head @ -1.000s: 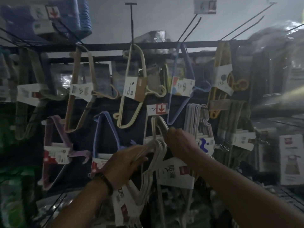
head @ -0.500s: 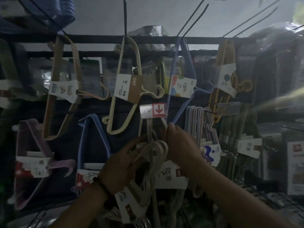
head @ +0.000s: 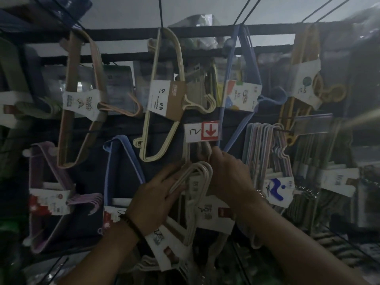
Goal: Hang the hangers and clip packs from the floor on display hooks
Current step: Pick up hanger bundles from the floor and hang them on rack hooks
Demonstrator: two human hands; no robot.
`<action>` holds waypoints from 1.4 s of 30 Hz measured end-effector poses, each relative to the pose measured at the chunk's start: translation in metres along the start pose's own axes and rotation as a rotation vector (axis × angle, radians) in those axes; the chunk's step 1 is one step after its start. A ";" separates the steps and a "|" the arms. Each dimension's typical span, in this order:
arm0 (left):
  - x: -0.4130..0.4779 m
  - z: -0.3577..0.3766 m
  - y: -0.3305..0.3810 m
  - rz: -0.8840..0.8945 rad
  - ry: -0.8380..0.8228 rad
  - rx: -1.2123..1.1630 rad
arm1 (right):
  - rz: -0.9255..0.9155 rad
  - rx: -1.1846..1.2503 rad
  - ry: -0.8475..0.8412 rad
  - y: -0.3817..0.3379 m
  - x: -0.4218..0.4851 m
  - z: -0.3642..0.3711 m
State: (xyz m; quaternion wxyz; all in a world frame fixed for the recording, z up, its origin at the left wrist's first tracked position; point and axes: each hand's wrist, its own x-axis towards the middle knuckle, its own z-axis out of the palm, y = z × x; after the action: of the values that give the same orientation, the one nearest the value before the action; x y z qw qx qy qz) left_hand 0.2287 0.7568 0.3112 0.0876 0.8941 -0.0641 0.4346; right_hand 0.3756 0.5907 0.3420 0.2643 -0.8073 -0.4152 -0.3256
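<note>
Shop: tagged hanger pks [head: 162, 95] on hooks [head: 160, 15], price tag [head: 202, 131].

Hanger pack [head: 201, 169] between left hand [head: 156, 200] and right hand [head: 228, 175], just below price tag [head: 202, 131], left of hanger bundle [head: 265, 149].

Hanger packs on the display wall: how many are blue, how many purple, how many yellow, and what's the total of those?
Blue hanger packs: 2
Purple hanger pack: 1
Yellow hanger pack: 1
Total: 4

Black rack [head: 123, 34] holds cream hanger pack [head: 162, 97], blue hanger pack [head: 241, 95], price tag [head: 202, 131].
</note>
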 end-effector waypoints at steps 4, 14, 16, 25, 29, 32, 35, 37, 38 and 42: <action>-0.001 0.009 0.010 0.019 0.005 -0.127 | 0.102 -0.025 -0.105 0.005 -0.009 -0.011; -0.002 0.023 -0.016 -0.211 -0.083 -0.133 | 0.225 -0.002 -0.305 0.000 0.055 0.030; -0.007 0.020 -0.019 -0.255 -0.103 -0.107 | 0.192 -0.062 -0.352 0.002 0.070 0.050; -0.021 0.014 -0.013 -0.359 0.008 -0.105 | 0.069 -0.218 -0.417 0.009 0.065 0.039; -0.017 0.026 -0.013 -0.445 0.080 -0.082 | 0.274 0.239 -0.219 0.011 0.025 0.020; -0.008 0.037 -0.005 -0.500 0.140 -0.140 | 0.218 0.380 -0.309 0.000 -0.012 -0.002; 0.005 0.044 0.012 -0.487 0.205 -0.208 | 0.095 0.280 -0.406 -0.014 -0.046 -0.008; 0.010 0.050 0.021 -0.466 0.238 -0.235 | -0.010 0.029 -0.308 -0.018 -0.059 -0.001; 0.010 0.053 0.024 -0.454 0.245 -0.264 | -0.025 -0.046 -0.261 -0.018 -0.061 0.002; 0.003 0.056 0.028 -0.364 0.208 -0.334 | 0.004 -0.132 -0.278 -0.008 -0.060 0.003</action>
State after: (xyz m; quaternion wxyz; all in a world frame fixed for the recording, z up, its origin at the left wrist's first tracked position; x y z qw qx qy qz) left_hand 0.2683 0.7174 0.2820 0.3165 0.8147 0.0363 0.4844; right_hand 0.3428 0.5673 0.2961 0.1513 -0.8609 -0.4241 -0.2367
